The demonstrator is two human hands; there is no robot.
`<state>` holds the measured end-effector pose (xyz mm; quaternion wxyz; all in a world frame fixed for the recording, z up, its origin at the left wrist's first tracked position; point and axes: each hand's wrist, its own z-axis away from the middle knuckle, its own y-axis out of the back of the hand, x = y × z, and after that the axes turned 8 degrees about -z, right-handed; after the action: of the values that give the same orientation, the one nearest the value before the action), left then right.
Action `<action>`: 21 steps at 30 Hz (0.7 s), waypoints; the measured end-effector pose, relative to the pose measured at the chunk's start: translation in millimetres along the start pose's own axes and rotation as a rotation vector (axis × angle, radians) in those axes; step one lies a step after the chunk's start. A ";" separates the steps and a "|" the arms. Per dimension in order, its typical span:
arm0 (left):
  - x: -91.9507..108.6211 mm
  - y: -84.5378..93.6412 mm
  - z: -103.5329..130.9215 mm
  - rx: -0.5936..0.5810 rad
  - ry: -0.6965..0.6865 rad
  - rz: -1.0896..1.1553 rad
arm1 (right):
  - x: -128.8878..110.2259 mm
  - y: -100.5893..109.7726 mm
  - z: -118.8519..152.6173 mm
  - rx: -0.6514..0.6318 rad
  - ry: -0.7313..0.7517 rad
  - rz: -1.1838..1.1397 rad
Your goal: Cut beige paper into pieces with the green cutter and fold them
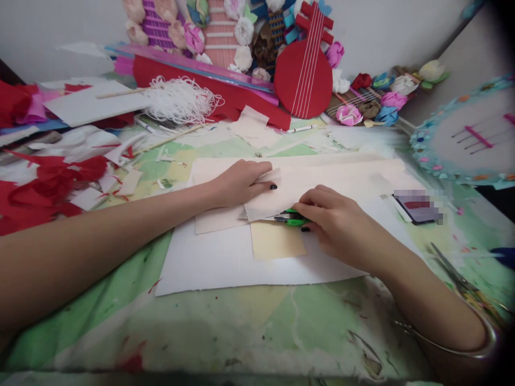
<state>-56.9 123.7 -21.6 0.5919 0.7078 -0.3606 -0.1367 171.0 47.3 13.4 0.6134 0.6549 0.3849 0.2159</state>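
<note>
My left hand pinches a folded flap of cream paper between thumb and fingers. In my right hand is a green-and-black cutting tool, its front end at the flap's lower edge; whether it is a knife or scissors I cannot tell. Below the flap, a small yellow paper piece lies on a large white sheet. A wider cream sheet spreads behind both hands.
Scissors and a dark phone-like object lie at the right. White string and red scraps sit at the left. A red paper instrument leans at the back; a round blue-edged one stands at the right.
</note>
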 end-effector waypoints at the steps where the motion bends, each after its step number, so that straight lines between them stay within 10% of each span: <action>1: 0.0 -0.2 -0.1 0.001 -0.001 -0.002 | -0.4 -0.1 -0.2 0.001 0.000 -0.001; 21: 0.6 0.5 -0.1 0.008 -0.007 -0.005 | -0.5 7.1 4.3 0.013 -0.023 0.010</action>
<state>-56.6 123.4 -20.9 0.5876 0.7105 -0.3614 -0.1391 175.6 44.6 19.6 0.6125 0.6632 0.3761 0.2087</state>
